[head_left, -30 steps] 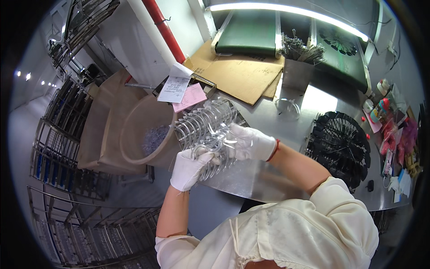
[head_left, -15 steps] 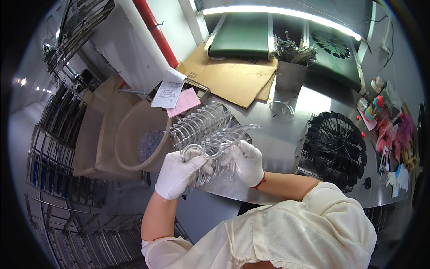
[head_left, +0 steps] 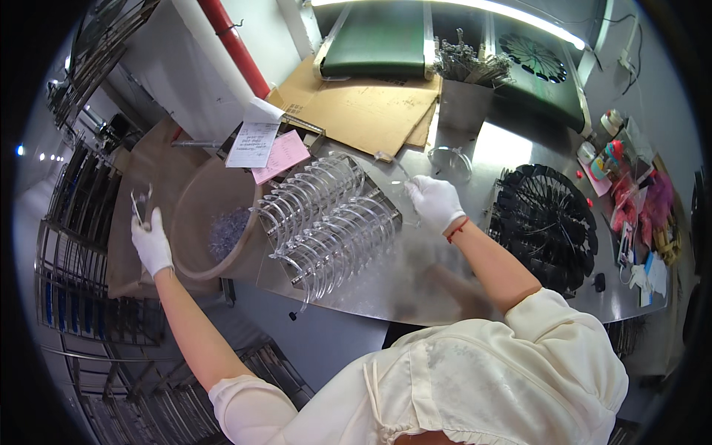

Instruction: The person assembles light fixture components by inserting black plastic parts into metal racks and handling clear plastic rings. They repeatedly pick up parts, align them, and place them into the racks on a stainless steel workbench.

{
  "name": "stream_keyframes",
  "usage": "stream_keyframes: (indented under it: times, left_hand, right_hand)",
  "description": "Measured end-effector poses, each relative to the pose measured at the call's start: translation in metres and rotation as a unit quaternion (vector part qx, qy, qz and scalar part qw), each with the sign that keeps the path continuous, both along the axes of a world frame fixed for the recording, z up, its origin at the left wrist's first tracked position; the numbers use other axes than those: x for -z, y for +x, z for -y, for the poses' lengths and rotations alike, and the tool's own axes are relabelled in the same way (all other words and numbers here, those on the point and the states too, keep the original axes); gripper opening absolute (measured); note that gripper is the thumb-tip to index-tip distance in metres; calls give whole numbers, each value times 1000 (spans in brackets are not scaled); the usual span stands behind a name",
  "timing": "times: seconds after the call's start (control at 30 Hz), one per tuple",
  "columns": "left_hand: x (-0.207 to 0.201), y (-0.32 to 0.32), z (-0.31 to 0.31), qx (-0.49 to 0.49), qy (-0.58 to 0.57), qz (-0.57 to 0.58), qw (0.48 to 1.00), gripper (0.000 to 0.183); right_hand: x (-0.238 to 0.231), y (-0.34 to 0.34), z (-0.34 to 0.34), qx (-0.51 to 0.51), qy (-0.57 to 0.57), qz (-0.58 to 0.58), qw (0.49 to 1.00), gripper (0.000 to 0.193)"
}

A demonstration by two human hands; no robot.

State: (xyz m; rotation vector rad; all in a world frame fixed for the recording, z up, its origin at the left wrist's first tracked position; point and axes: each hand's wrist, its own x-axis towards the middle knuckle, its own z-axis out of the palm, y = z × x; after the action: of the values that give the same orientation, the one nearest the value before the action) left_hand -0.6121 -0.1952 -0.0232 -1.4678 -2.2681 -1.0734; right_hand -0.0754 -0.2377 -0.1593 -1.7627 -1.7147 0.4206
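My left hand (head_left: 153, 243), in a white glove, is stretched out at the left beside a large tan tub (head_left: 180, 215). Its fingers pinch a small clear forked plastic piece (head_left: 139, 202) that points upward. My right hand (head_left: 436, 202), also gloved, is closed above the steel table, just right of a rack (head_left: 386, 202). From its fingertips a thin clear plastic strip (head_left: 399, 167) reaches up and left; its far end is hard to make out. Two rows of clear curved plastic pieces (head_left: 334, 237) stand on the rack.
Clear scraps (head_left: 228, 231) lie in the tub. Behind the rack are paper slips (head_left: 279, 157) and flat cardboard (head_left: 371, 111). A round clear dish-like piece (head_left: 451, 163) lies on the table (head_left: 437, 259). Black fan-shaped parts (head_left: 545, 226) fill the right side, near two green conveyor belts (head_left: 380, 44).
Both hands, which were together over the rack on clear plastic, have parted. My left went far left with a small piece; my right moved right and up. The whole view has shifted slightly.
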Motion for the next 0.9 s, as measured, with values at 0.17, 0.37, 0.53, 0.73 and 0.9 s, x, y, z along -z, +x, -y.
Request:
stream_keyframes:
  times: [0.17, 0.37, 0.53, 0.73, 0.9]
  left_hand:
    - [60, -4, 7, 49, 119, 170, 977, 38]
    - [80, 34, 46, 120, 89, 120, 981, 35]
    - [79, 51, 96, 78, 113, 290, 947, 38]
    - [131, 30, 130, 72, 188, 454, 868, 40]
    - [167, 39, 142, 36, 173, 511, 841, 42]
  right_hand:
    - [21, -3, -12, -22, -142, 110, 983, 38]
    - [4, -25, -23, -66, -197, 184, 961, 34]
    - [3, -5, -40, -79, -215, 188, 955, 36]
    - [13, -8, -37, -66, -213, 186, 957, 39]
    - [11, -21, -30, -57, -211, 232, 948, 38]
